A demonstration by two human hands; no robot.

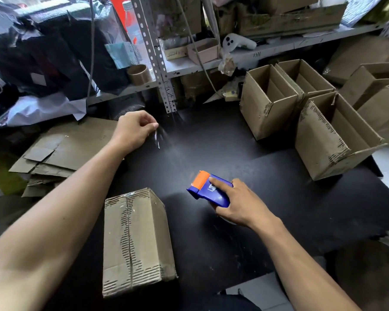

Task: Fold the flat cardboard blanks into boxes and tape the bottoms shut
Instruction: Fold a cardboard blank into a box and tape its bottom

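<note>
Nearest the person, a folded cardboard box [137, 241] lies bottom-up on the black work table [290, 212], its two bottom flaps meeting in a centre seam with clear tape along it. Just right of that box and a little farther back, the right hand [240, 204] grips a blue tape dispenser [211, 189] with an orange front piece, the forefinger laid along its top and the other fingers curled round its body; it sits low over the table, apart from the box. Beyond the box and somewhat left of it, the left hand [134, 130] reaches out with its fingers curled in, pinching the end of a strip of clear tape [157, 139] that shows as a faint glint against the dark surface. Left of the box, at the table's edge, lies a stack of flat cardboard blanks [61, 153]. Far right of the box stand several made-up boxes [323, 117] with their tops open and flaps up, packed side by side. Behind everything, a metal shelf [267, 50] holds a roll of brown tape [139, 74], a small open carton and a white controller [231, 42].
</note>
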